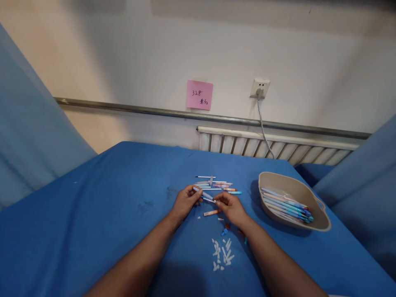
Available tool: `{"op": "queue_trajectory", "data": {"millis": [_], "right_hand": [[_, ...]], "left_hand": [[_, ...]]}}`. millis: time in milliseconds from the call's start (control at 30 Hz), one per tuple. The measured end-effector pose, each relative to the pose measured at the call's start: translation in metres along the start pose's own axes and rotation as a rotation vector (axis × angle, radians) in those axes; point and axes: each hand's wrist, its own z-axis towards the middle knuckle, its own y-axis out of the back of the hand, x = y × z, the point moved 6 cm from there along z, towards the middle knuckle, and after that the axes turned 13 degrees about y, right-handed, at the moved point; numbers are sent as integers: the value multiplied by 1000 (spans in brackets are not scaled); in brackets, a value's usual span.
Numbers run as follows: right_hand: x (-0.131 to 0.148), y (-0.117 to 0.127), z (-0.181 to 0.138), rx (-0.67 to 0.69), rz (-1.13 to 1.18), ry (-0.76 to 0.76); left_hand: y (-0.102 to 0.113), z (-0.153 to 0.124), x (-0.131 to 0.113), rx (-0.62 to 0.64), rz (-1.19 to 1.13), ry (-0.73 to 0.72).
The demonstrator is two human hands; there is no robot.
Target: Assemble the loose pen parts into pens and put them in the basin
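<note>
My left hand (186, 201) is closed on a pale blue pen barrel (206, 194), which slants down towards my right hand. Just below the barrel, the fingertips of my right hand (233, 209) pinch the end of a thin white pen refill (208, 200). Behind both hands lie several pen parts and refills (213, 184). An orange pen barrel (210, 213) rests on the blue cloth in front of my fingers. Nearer to me are small blue and brown pen pieces (225, 232) and a scatter of small white pieces (225, 255).
A beige basket (291, 178) with a bundle of pens (286, 205) stands to the right on the blue-covered table (108, 214). Behind the table are a radiator (238, 144), a wall socket (259, 88) with a cord, and a pink note (199, 95). Blue curtains hang at both sides.
</note>
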Motion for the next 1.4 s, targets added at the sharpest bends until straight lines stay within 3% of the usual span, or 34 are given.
{"op": "queue_trajectory", "data": {"millis": [233, 533, 700, 833, 1000, 1233, 1400], "right_hand": [[1, -1, 0, 12, -1, 10], [23, 10, -2, -189, -72, -34], [27, 14, -4, -415, 243, -58], [36, 17, -4, -517, 510, -75], [53, 19, -1, -478, 677, -88], [79, 15, 1, -415, 811, -53], [99, 18, 2, -373, 1006, -34]], "left_hand": [[-4, -2, -2, 40, 29, -26], [-24, -12, 1, 150, 72, 52], [-40, -19, 9, 210, 27, 110], [-43, -22, 9, 234, 37, 155], [-48, -30, 3, 353, 140, 189], [-68, -53, -9, 684, 204, 155], [-70, -59, -8, 732, 116, 182]]}}
